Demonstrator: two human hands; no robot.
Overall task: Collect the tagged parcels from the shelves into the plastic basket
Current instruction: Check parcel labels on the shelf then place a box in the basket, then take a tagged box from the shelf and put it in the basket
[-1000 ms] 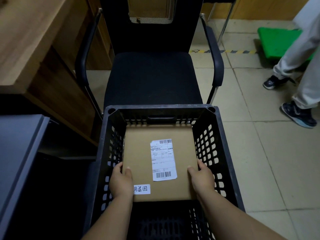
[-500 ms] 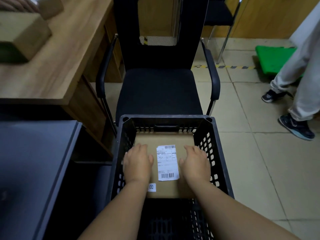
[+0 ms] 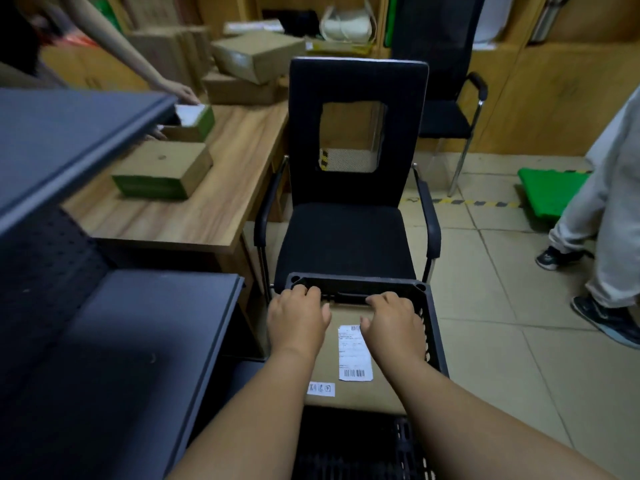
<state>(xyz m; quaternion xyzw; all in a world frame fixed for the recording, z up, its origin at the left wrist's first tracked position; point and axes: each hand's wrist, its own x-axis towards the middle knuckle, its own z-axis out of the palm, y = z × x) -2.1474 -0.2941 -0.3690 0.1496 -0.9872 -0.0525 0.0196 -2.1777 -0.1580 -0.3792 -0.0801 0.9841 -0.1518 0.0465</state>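
Head view: the flat parcel (image 3: 349, 393) lies in the basket (image 3: 437, 341), long axis running away from the person, under both hands, left (image 3: 298, 318) and right (image 3: 393, 323), whose curled fingers reach the far rim, grip uncertain.

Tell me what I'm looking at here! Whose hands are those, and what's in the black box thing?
There is no machine here. A person wears a camera on their head, so you see their own two hands from above. The left hand and right hand reach to the far rim of a black plastic basket; their exact grip is hard to see. Inside lies a flat brown parcel with a white label. Past the basket stands a black chair, and more boxes sit on a wooden desk.
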